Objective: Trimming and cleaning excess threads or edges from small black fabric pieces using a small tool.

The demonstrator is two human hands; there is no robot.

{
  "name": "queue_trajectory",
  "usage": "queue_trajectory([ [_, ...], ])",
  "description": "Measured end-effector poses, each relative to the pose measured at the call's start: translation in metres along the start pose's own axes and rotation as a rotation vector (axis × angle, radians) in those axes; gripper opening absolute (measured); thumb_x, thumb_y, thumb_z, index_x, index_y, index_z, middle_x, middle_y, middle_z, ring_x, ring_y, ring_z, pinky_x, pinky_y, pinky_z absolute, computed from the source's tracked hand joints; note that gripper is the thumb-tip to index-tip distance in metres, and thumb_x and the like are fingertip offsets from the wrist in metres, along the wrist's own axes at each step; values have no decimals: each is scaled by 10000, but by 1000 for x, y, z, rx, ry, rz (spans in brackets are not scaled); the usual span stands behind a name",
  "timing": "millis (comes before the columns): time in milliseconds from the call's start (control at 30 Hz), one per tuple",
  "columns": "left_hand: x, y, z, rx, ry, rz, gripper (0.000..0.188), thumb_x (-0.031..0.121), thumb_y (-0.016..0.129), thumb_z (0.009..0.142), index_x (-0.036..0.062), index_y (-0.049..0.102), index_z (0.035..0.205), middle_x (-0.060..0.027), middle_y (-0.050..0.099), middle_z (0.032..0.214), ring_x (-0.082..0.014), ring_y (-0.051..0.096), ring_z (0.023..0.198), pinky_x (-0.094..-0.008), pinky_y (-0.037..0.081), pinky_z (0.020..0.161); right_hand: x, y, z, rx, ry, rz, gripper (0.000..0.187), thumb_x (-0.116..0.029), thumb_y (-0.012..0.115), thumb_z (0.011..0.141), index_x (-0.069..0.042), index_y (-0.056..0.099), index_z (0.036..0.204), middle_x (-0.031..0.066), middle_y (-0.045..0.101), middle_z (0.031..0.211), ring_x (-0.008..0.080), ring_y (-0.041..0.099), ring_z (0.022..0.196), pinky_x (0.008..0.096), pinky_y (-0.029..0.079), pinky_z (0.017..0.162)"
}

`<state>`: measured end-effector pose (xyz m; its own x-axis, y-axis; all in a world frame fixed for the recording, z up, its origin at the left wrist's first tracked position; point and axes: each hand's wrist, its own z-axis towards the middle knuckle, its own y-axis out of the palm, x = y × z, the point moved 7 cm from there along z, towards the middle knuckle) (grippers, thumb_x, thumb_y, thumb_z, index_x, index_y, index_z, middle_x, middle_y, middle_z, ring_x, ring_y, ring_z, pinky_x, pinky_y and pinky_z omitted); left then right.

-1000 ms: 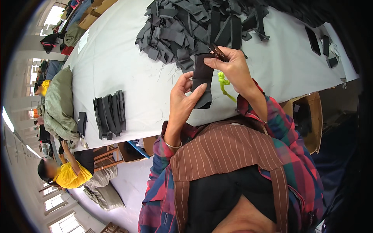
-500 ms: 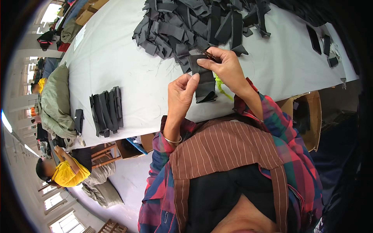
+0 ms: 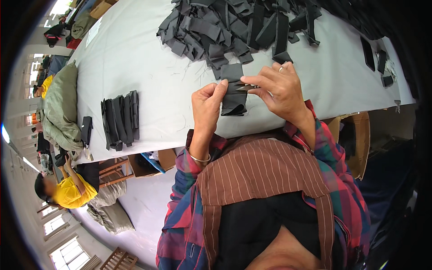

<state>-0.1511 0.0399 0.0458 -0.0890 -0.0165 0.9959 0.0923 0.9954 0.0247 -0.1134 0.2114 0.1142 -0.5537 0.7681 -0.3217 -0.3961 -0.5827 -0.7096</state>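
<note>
Dark grey fabric — a small folded piece (image 3: 234,92) — is pinched between both hands above the near edge of the white surface (image 3: 135,58). The left hand (image 3: 208,105) has its fingers (image 3: 219,90) closed on the piece's left side, thumb in front. The right hand (image 3: 276,87) grips a small pair of thread snips (image 3: 246,87), its fingers curled shut around them, the blades aimed at the middle of the piece.

A second ago the piece hung lower and nearer the chest, with the snips up by its top; now the hands have lifted and moved out over the surface, and the blades have come in against the cloth. That reads as trimming under way, though whether the blades are actually biting is hard to tell at this size.

Just beyond the fingertips lies the big heap of grey pieces (image 3: 234,27), almost touching the held one. Well off to the left of the left hand sits a neat stack of pieces (image 3: 120,119), with bare surface between — plenty of room there. The surface's edge runs right under the wrists.
</note>
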Motion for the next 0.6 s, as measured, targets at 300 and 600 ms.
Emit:
queue_trajectory([
  [300,2,0,-3,-20,-40,-6,411,224,664,893,75,504,545,96,393,552,-12,282,524,-239,186,458,-5,8,0,-24,-84,107,385,-164,760,661,-273,716,1028,-40,435,644,156,426,604,311,266,618],
  [600,3,1,-4,-60,-69,-42,399,229,665,895,81,514,557,95,414,565,-8,301,534,-229,201,466,-8,16,-5,-93,-80,151,374,-81,662,708,-296,743,1002,-30,412,648,151,417,590,295,237,592],
])
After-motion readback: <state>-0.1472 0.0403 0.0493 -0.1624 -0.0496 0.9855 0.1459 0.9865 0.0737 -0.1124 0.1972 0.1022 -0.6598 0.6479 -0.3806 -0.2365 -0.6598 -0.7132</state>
